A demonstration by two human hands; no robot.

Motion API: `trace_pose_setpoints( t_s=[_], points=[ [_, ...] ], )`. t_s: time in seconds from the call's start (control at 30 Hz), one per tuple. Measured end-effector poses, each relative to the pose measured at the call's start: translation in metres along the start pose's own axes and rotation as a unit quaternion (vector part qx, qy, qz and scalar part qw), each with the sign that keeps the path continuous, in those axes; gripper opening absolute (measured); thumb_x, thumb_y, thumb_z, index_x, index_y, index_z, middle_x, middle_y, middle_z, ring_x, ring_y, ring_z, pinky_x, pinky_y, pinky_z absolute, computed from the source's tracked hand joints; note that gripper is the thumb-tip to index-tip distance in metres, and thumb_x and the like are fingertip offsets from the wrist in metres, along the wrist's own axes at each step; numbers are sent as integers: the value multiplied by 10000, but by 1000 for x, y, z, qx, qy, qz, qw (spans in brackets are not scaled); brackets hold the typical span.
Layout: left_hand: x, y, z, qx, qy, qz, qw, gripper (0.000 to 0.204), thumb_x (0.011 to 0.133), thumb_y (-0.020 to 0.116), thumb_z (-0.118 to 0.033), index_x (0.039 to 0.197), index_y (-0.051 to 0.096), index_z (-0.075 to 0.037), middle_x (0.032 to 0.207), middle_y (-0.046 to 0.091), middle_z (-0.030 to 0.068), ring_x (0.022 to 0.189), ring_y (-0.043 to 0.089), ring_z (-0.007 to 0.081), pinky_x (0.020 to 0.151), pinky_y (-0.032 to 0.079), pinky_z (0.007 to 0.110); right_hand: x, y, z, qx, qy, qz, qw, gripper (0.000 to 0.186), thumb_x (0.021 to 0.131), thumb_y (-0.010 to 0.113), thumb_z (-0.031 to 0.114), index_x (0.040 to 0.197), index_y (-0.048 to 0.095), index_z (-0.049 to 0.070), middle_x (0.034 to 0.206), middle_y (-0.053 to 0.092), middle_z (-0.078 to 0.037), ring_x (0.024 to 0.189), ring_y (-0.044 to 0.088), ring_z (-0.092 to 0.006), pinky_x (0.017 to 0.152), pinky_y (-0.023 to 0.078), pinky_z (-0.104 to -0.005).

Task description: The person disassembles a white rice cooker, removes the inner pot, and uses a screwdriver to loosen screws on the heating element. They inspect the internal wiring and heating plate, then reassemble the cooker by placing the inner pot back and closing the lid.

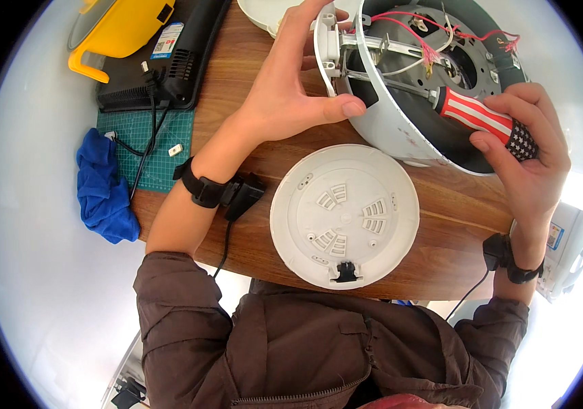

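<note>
A round white appliance body (400, 133) lies on its side on the wooden table (455, 225), its open underside showing metal parts and red and white wires (434, 41). My left hand (291, 82) grips its white rim, thumb pressed on the edge. My right hand (530, 153) holds a screwdriver (485, 119) with a red-and-white striped, star-patterned handle; its shaft reaches into the open body. A detached round white base plate (344, 216) lies flat on the table in front of me.
A green cutting mat (169, 146) at the left carries a black appliance (169, 61), a black cable and a small white part (175, 149). A yellow container (117, 31) sits behind, a blue cloth (104, 187) hangs at the edge. A white device (567, 249) stands lower right.
</note>
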State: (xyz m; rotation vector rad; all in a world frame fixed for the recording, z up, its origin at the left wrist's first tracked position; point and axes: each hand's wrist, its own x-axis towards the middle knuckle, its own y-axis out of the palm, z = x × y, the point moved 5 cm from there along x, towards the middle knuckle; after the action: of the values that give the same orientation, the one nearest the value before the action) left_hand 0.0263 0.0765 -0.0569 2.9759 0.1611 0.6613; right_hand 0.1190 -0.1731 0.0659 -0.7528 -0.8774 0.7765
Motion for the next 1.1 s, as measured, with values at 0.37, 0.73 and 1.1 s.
trace_pose_setpoints(
  t_s=[0.37,0.73,1.1],
  points=[
    [4,-5,-12,311,116,23,943,1319,740,892,-571,1615,129,57,1481,350,225,1433,337,349,1210,239,437,7,-3,1,-93,-88,1,992,507,773,876,303,1132,683,2,1015,640,-107,899,638,-219,796,510,-293],
    [2,1,-1,225,121,-8,967,1354,771,837,-647,1613,60,75,1455,355,202,1365,414,323,1163,319,425,12,0,-9,27,84,-4,996,316,886,798,123,1136,621,44,896,666,-86,793,640,-162,742,520,-293],
    [1,3,-2,214,106,-14,971,1345,790,811,-663,1613,47,79,1459,366,203,1360,438,318,1162,326,422,11,-3,-12,36,-20,5,999,375,762,866,106,1074,671,34,950,669,-66,794,633,-163,753,526,-285]
  ],
)
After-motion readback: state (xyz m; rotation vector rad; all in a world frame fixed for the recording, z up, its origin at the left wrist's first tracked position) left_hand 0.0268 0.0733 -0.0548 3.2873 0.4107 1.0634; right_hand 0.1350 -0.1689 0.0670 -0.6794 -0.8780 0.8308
